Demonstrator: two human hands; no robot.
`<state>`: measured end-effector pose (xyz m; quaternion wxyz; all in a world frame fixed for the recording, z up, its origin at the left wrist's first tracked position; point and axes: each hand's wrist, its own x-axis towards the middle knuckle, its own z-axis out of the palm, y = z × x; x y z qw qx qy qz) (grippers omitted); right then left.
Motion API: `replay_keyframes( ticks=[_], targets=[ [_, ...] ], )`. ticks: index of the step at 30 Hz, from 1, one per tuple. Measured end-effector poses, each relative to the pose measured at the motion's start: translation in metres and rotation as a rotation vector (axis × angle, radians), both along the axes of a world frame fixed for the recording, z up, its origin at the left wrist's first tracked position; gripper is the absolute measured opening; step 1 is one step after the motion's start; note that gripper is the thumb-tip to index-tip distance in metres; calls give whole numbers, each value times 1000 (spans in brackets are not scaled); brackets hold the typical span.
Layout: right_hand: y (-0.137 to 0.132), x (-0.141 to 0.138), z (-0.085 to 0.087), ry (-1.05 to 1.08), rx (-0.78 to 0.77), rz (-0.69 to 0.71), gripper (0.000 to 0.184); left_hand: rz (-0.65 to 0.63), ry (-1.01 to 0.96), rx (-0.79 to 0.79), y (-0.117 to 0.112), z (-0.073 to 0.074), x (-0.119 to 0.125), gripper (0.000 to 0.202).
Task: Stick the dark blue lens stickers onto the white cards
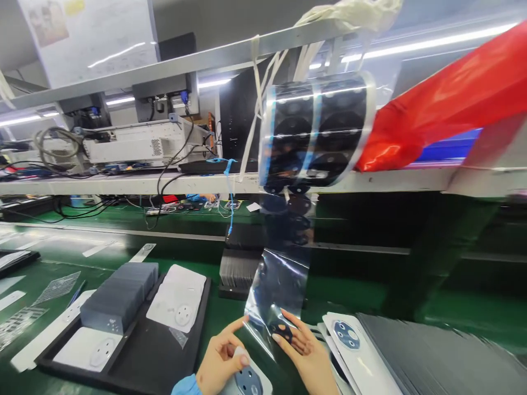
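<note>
A clear film strip carrying dark round stickers hangs down from two rolls tied under the shelf. My right hand lies palm up under the strip's lower end, fingers spread, touching a dark round sticker. My left hand is closed on a white phone back cover with a round camera ring, thumb pressed on it and forefinger pointing at the film's edge.
A black tray at the left holds white covers and a grey stack. At the right lie a finished cover and a dark stack. A green conveyor belt, shelf with cables and red sheet lie beyond.
</note>
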<state>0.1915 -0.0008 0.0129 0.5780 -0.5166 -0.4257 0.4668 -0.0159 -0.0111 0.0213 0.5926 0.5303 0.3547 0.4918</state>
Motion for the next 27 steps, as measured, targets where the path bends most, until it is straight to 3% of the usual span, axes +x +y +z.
replay_keyframes(
  ticks=[2,5,8,12,18,22,25,27],
  targets=[
    [-5,-2,8,84,7,18,66,7,24,-66,3,0,-1,37],
    [-11,-7,15,270,20,158,71,56,90,-168,8,-3,-2,37],
    [-11,-9,13,358,34,286,76,25,107,-124,11,-4,-4,34],
    [-6,-4,5,254,21,202,68,-34,174,45,8,-2,-10,33],
    [-5,3,8,139,48,107,54,-42,141,76,7,-2,-15,32],
    [-7,1,7,-52,131,42,39,-32,107,79,7,-2,-14,33],
    [-9,-3,2,-398,346,-30,25,75,139,6,7,-1,-9,31],
    [-12,-5,1,-688,514,-177,22,145,150,-75,9,-3,-5,32]
  ],
)
